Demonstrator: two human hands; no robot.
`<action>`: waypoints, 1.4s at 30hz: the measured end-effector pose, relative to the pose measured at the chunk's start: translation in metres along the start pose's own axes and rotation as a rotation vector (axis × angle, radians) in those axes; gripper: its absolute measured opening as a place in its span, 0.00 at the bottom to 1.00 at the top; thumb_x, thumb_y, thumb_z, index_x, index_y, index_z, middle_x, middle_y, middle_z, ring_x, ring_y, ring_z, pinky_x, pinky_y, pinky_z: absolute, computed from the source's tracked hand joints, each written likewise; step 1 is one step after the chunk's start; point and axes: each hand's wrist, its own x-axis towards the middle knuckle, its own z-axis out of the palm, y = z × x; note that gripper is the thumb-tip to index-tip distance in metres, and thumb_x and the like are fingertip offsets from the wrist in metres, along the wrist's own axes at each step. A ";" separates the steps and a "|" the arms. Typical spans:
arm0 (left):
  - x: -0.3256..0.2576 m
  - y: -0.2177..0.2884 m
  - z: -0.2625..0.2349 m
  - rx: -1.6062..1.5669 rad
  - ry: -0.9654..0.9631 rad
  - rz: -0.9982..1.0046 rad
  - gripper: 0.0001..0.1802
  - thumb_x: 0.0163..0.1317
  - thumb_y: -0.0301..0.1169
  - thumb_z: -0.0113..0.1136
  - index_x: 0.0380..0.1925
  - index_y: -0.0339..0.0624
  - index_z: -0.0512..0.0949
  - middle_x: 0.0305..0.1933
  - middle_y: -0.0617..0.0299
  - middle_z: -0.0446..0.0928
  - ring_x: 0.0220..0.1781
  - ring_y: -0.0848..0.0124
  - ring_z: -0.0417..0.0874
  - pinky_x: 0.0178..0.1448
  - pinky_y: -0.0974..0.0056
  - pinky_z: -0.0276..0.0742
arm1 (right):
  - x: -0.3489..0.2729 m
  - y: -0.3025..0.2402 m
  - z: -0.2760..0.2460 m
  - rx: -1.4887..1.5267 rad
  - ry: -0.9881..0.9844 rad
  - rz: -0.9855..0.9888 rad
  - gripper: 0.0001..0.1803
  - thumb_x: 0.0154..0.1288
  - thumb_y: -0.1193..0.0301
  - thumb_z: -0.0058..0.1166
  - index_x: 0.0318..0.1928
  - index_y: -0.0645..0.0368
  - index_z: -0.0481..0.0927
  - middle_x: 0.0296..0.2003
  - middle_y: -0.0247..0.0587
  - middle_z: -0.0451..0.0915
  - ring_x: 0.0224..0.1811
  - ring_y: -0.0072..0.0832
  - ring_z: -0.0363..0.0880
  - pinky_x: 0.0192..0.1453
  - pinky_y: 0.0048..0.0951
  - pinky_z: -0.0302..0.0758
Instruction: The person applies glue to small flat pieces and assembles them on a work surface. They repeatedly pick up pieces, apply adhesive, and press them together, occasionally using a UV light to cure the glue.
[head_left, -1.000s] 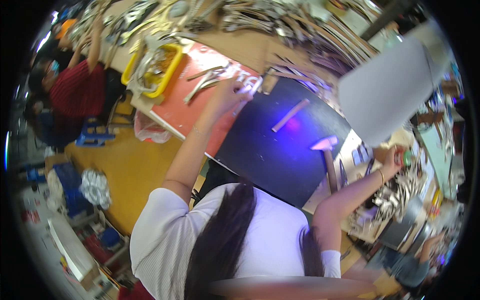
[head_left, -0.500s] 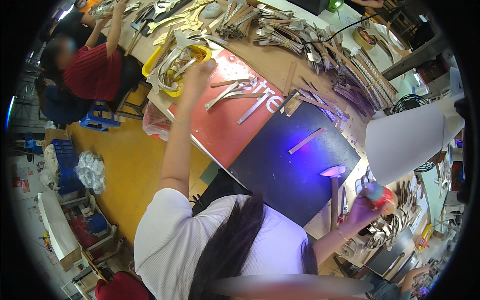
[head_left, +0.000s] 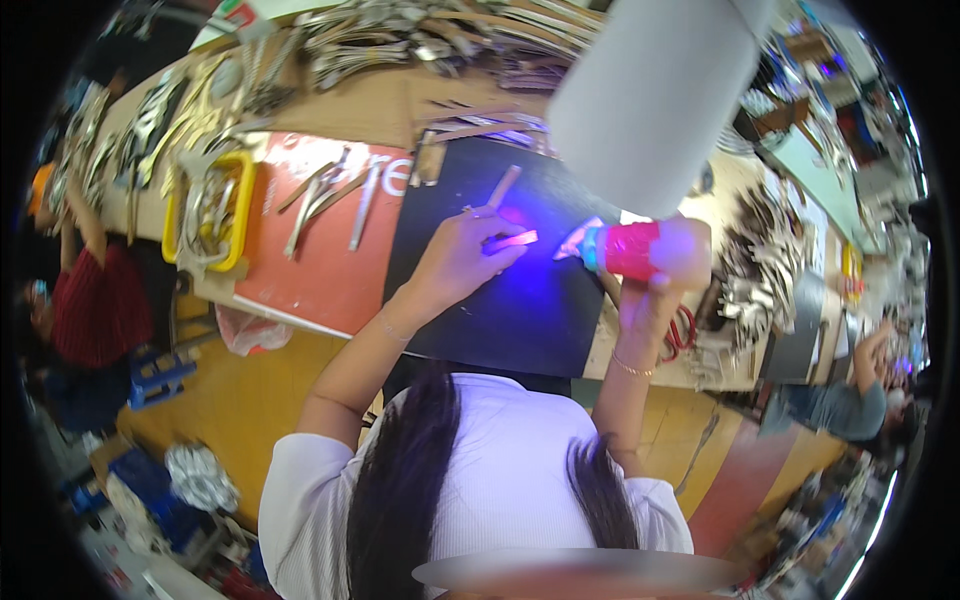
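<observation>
Under a purple-blue glow, my left hand (head_left: pixel 462 252) pinches a short flat strip (head_left: pixel 516 241) above the black mat (head_left: pixel 450 320). Another narrow strip (head_left: pixel 506 184) lies on the mat just beyond my fingers. My right hand (head_left: pixel 645 305) grips a squeeze bottle (head_left: pixel 632 250) with a red label and a blue-green top. The bottle lies tilted on its side, its top toward the left hand, with a gap between them. Close to that top is a hammer (head_left: pixel 576 243), its handle partly hidden behind the bottle and right hand.
A white lamp shade (head_left: pixel 640 110) hangs over the mat's far right. Left of the mat, loose strips (head_left: pixel 320 200) lie on a red board (head_left: pixel 350 285), beside a yellow basket (head_left: pixel 244 215) of curved pieces. Red-handled scissors (head_left: pixel 682 335) and piled pieces (head_left: pixel 755 280) sit at right.
My left hand has come from the yellow basket to above the mat and now shows a strip. The right hand has brought the bottle inward, tipped sideways. The view has turned.
</observation>
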 end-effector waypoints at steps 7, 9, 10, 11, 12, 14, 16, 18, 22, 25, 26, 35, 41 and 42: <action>-0.001 0.009 0.014 0.006 -0.094 -0.032 0.10 0.57 0.33 0.67 0.38 0.42 0.85 0.27 0.61 0.74 0.30 0.65 0.76 0.41 0.61 0.73 | 0.009 0.006 0.020 -0.229 0.177 -0.306 0.49 0.47 0.37 0.66 0.57 0.65 0.68 0.46 0.36 0.74 0.48 0.28 0.75 0.53 0.31 0.74; -0.001 0.009 0.016 0.015 -0.095 -0.028 0.10 0.57 0.32 0.67 0.38 0.42 0.85 0.28 0.60 0.75 0.30 0.64 0.76 0.40 0.61 0.73 | 0.012 0.009 0.020 -0.336 0.154 -0.361 0.47 0.48 0.35 0.64 0.52 0.66 0.72 0.42 0.35 0.75 0.45 0.28 0.75 0.50 0.32 0.74; -0.001 0.009 0.017 0.026 -0.088 -0.011 0.10 0.57 0.32 0.67 0.38 0.42 0.85 0.28 0.60 0.75 0.30 0.64 0.76 0.39 0.61 0.74 | 0.012 0.009 0.019 -0.388 0.147 -0.377 0.47 0.48 0.34 0.63 0.49 0.66 0.73 0.42 0.36 0.75 0.45 0.28 0.75 0.50 0.32 0.74; -0.001 0.008 0.018 0.035 -0.081 0.001 0.09 0.57 0.32 0.67 0.37 0.42 0.85 0.28 0.60 0.75 0.31 0.64 0.76 0.38 0.60 0.74 | 0.012 0.008 0.018 -0.440 0.138 -0.393 0.46 0.47 0.33 0.63 0.47 0.66 0.74 0.42 0.36 0.75 0.44 0.28 0.75 0.50 0.32 0.73; -0.001 0.008 0.018 0.032 -0.072 0.021 0.10 0.57 0.30 0.68 0.38 0.41 0.85 0.28 0.62 0.74 0.28 0.68 0.74 0.35 0.63 0.72 | 0.011 0.008 0.018 -0.488 0.136 -0.401 0.46 0.47 0.32 0.63 0.45 0.67 0.75 0.41 0.36 0.75 0.44 0.28 0.75 0.50 0.33 0.73; 0.001 0.007 0.019 0.018 -0.061 0.055 0.10 0.58 0.27 0.68 0.40 0.37 0.85 0.27 0.65 0.73 0.23 0.77 0.70 0.30 0.69 0.69 | 0.010 0.008 0.019 -0.485 0.178 -0.375 0.46 0.46 0.32 0.63 0.42 0.67 0.77 0.42 0.37 0.76 0.45 0.29 0.76 0.51 0.33 0.73; 0.003 0.008 0.020 0.055 -0.054 0.077 0.10 0.58 0.27 0.68 0.40 0.37 0.85 0.27 0.64 0.73 0.23 0.77 0.70 0.30 0.69 0.69 | 0.011 0.009 0.019 -0.520 0.210 -0.385 0.45 0.46 0.32 0.64 0.42 0.67 0.77 0.42 0.38 0.77 0.45 0.30 0.77 0.51 0.34 0.74; 0.006 0.008 0.020 0.067 -0.047 0.102 0.10 0.58 0.27 0.69 0.40 0.37 0.85 0.28 0.63 0.73 0.23 0.77 0.71 0.30 0.69 0.69 | 0.014 0.009 0.019 -0.610 0.229 -0.429 0.45 0.46 0.34 0.66 0.44 0.67 0.77 0.44 0.38 0.77 0.46 0.30 0.77 0.52 0.34 0.74; 0.011 0.009 0.020 0.068 -0.030 0.150 0.11 0.57 0.27 0.69 0.40 0.37 0.85 0.28 0.63 0.73 0.23 0.75 0.71 0.31 0.69 0.70 | 0.018 0.010 0.017 -0.516 0.195 -0.438 0.47 0.44 0.36 0.69 0.49 0.66 0.75 0.45 0.38 0.78 0.47 0.30 0.78 0.53 0.34 0.74; 0.013 0.009 0.021 0.062 -0.033 0.135 0.11 0.56 0.27 0.70 0.40 0.38 0.85 0.29 0.62 0.74 0.24 0.74 0.72 0.32 0.68 0.71 | 0.018 0.009 0.016 -0.517 0.179 -0.428 0.49 0.40 0.36 0.71 0.50 0.65 0.75 0.46 0.38 0.78 0.48 0.30 0.78 0.55 0.34 0.74; 0.013 0.010 0.021 0.057 -0.036 0.124 0.11 0.56 0.27 0.70 0.40 0.38 0.85 0.29 0.62 0.74 0.24 0.74 0.72 0.32 0.68 0.71 | 0.018 0.008 0.017 -0.502 0.183 -0.412 0.50 0.39 0.35 0.71 0.50 0.65 0.75 0.46 0.38 0.78 0.48 0.30 0.78 0.55 0.34 0.75; 0.017 0.010 0.025 0.051 -0.004 0.178 0.11 0.56 0.27 0.70 0.39 0.39 0.85 0.29 0.62 0.75 0.26 0.73 0.74 0.30 0.67 0.71 | 0.021 0.003 0.015 -0.575 0.190 -0.414 0.51 0.38 0.35 0.71 0.51 0.65 0.75 0.46 0.37 0.80 0.47 0.31 0.79 0.56 0.36 0.75; 0.019 0.010 0.027 0.006 -0.010 0.123 0.11 0.55 0.32 0.68 0.37 0.42 0.85 0.29 0.61 0.76 0.30 0.64 0.76 0.37 0.61 0.73 | 0.026 0.006 0.015 -0.589 0.220 -0.494 0.49 0.41 0.36 0.72 0.51 0.66 0.75 0.44 0.38 0.80 0.45 0.31 0.80 0.53 0.34 0.77; 0.019 0.011 0.027 0.008 -0.005 0.126 0.11 0.55 0.32 0.69 0.37 0.42 0.85 0.29 0.61 0.76 0.30 0.64 0.77 0.37 0.61 0.73 | 0.026 0.005 0.016 -0.578 0.235 -0.488 0.49 0.41 0.36 0.71 0.51 0.65 0.75 0.44 0.38 0.80 0.45 0.31 0.80 0.53 0.34 0.77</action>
